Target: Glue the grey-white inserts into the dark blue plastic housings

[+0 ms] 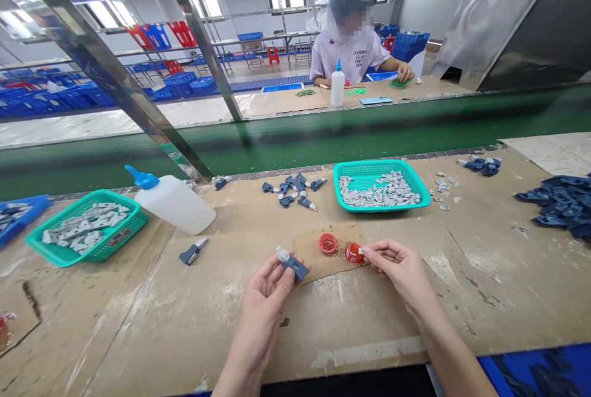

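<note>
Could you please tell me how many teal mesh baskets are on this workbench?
2 teal mesh baskets: one at the left of the workbench, beside the white squeeze bottle, and one further right, beyond the person's right hand. Both hold grey parts. None seem hidden.

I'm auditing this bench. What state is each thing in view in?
Left hand, holding a dark blue part with a white end
Right hand, pinching a small white piece in its fingers
Two red caps, upright on cardboard
Squeeze bottle, lying on its side
Teal basket, partly filled with white pieces
</note>
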Action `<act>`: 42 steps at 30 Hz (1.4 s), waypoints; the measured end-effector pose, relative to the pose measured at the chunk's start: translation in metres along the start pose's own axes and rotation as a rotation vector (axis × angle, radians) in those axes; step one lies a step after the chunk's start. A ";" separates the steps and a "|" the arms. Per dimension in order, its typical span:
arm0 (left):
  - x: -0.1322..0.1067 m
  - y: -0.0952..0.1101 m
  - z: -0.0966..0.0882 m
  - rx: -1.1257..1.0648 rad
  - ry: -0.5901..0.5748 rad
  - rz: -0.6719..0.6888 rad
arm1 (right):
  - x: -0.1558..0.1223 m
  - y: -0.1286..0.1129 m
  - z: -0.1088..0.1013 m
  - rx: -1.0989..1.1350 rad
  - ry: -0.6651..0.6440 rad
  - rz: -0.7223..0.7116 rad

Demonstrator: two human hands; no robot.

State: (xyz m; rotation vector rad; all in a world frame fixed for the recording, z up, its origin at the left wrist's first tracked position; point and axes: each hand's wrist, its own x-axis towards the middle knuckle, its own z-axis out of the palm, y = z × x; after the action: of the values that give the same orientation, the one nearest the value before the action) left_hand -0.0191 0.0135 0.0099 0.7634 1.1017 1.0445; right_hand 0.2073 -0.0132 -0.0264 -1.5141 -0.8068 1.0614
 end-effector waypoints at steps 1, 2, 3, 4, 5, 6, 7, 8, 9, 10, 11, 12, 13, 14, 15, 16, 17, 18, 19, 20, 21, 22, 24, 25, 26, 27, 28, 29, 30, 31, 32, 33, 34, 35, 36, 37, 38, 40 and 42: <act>0.000 -0.002 0.002 0.012 -0.011 0.019 | -0.003 -0.004 -0.001 0.009 -0.005 0.000; -0.001 -0.005 0.004 0.022 -0.021 0.038 | -0.008 -0.009 -0.001 0.020 -0.012 -0.002; -0.002 -0.007 0.007 0.027 -0.030 0.053 | -0.012 -0.014 -0.001 0.033 -0.018 -0.009; -0.002 -0.010 0.010 0.029 -0.035 0.066 | -0.017 -0.020 0.001 0.046 -0.026 -0.017; -0.003 -0.013 0.014 0.027 -0.038 0.076 | -0.022 -0.025 0.003 0.059 -0.037 -0.026; -0.004 -0.015 0.018 0.024 -0.038 0.086 | -0.027 -0.030 0.005 0.071 -0.053 -0.035; -0.005 -0.018 0.023 0.022 -0.036 0.098 | -0.032 -0.034 0.008 0.083 -0.072 -0.043; -0.006 -0.020 0.026 0.019 -0.035 0.110 | -0.036 -0.038 0.012 0.096 -0.096 -0.048; -0.007 -0.021 0.030 0.014 -0.035 0.123 | -0.039 -0.040 0.015 0.111 -0.119 -0.050; -0.008 -0.022 0.032 0.008 -0.036 0.135 | -0.041 -0.041 0.018 0.129 -0.142 -0.048; -0.009 -0.023 0.034 0.002 -0.037 0.148 | -0.043 -0.042 0.021 0.147 -0.161 -0.044; -0.009 -0.024 0.036 -0.003 -0.039 0.159 | -0.044 -0.041 0.023 0.164 -0.178 -0.037; -0.010 -0.024 0.036 -0.007 -0.041 0.171 | -0.044 -0.040 0.025 0.181 -0.190 -0.030; -0.010 -0.023 0.037 -0.008 -0.043 0.182 | -0.044 -0.039 0.026 0.195 -0.200 -0.023; -0.011 -0.023 0.037 -0.009 -0.045 0.193 | -0.043 -0.038 0.027 0.206 -0.210 -0.015; -0.011 -0.022 0.036 -0.011 -0.047 0.205 | -0.043 -0.036 0.028 0.217 -0.223 -0.008; -0.012 -0.021 0.036 -0.012 -0.050 0.218 | -0.043 -0.036 0.028 0.228 -0.235 -0.001; -0.012 -0.020 0.036 -0.013 -0.058 0.231 | -0.043 -0.035 0.029 0.237 -0.250 0.005; -0.013 -0.019 0.035 -0.009 -0.073 0.243 | -0.043 -0.034 0.029 0.240 -0.270 0.010; -0.014 -0.018 0.035 -0.002 -0.088 0.252 | -0.043 -0.034 0.029 0.236 -0.293 0.012; -0.015 -0.017 0.035 0.006 -0.100 0.259 | -0.043 -0.034 0.029 0.228 -0.321 0.012; -0.016 -0.016 0.035 0.014 -0.106 0.262 | -0.044 -0.034 0.029 0.220 -0.350 0.015; -0.018 -0.016 0.035 0.023 -0.094 0.262 | -0.045 -0.034 0.029 0.224 -0.432 0.029; -0.019 -0.016 0.035 0.023 -0.081 0.264 | -0.045 -0.033 0.029 0.244 -0.489 0.043; -0.020 -0.017 0.034 0.024 -0.069 0.269 | -0.046 -0.033 0.029 0.274 -0.548 0.059; -0.021 -0.018 0.033 0.031 -0.063 0.279 | -0.046 -0.032 0.030 0.304 -0.600 0.076; -0.021 -0.019 0.032 0.042 -0.064 0.294 | -0.047 -0.032 0.031 0.328 -0.634 0.086; -0.021 -0.020 0.031 0.057 -0.067 0.310 | -0.049 -0.031 0.032 0.344 -0.642 0.089; -0.021 -0.022 0.029 0.071 -0.068 0.323 | -0.050 -0.030 0.034 0.350 -0.620 0.084; -0.021 -0.023 0.028 0.081 -0.062 0.329 | -0.051 -0.029 0.036 0.351 -0.576 0.071; -0.021 -0.024 0.028 0.084 -0.050 0.322 | -0.052 -0.029 0.039 0.347 -0.528 0.055; -0.020 -0.024 0.028 0.081 -0.039 0.305 | -0.053 -0.030 0.042 0.341 -0.483 0.037; -0.019 -0.023 0.028 0.074 -0.038 0.277 | -0.053 -0.031 0.045 0.332 -0.445 0.023; -0.018 -0.022 0.029 0.064 -0.052 0.247 | -0.053 -0.034 0.047 0.315 -0.417 0.016; -0.017 -0.021 0.030 0.054 -0.082 0.222 | -0.052 -0.037 0.048 0.285 -0.395 0.015; -0.015 -0.020 0.031 0.044 -0.115 0.205 | -0.050 -0.041 0.048 0.241 -0.387 0.022; -0.014 -0.019 0.032 0.035 -0.142 0.197 | -0.047 -0.047 0.046 0.187 -0.390 0.031; -0.009 -0.018 0.033 0.025 -0.159 0.186 | -0.036 -0.058 0.038 0.061 -0.387 0.024; -0.003 -0.020 0.030 0.023 -0.141 0.163 | -0.018 -0.067 0.023 -0.074 -0.322 -0.052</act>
State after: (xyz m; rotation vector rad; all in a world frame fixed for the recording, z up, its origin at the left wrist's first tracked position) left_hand 0.0151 0.0043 0.0018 0.9436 0.9439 1.0983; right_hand 0.1827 -0.0072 0.0422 -1.3927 -1.1127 1.2663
